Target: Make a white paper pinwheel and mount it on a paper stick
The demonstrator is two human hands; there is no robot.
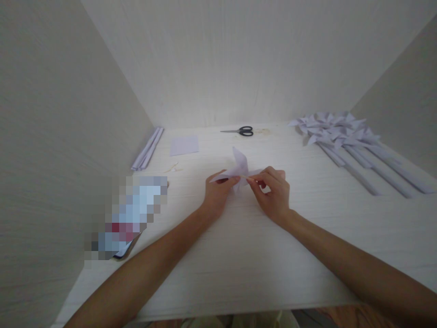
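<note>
Watching my feed, phone (134, 216) blurred, I see left hand (218, 193) gripping the pinwheel (241, 159), right hand (273, 189) opposite pinching its tan strip (244, 176)

Head-worn view, forward and down.

Pinwheel (240, 159): partly hidden by left grip (216, 191) and right grip (273, 187)
Phone (136, 209), left of pinwheel: screen pixelated
Scraps (173, 170), left of pinwheel: too small to tell
Pile (336, 132), right of pinwheel: overlapping, count unclear
</note>
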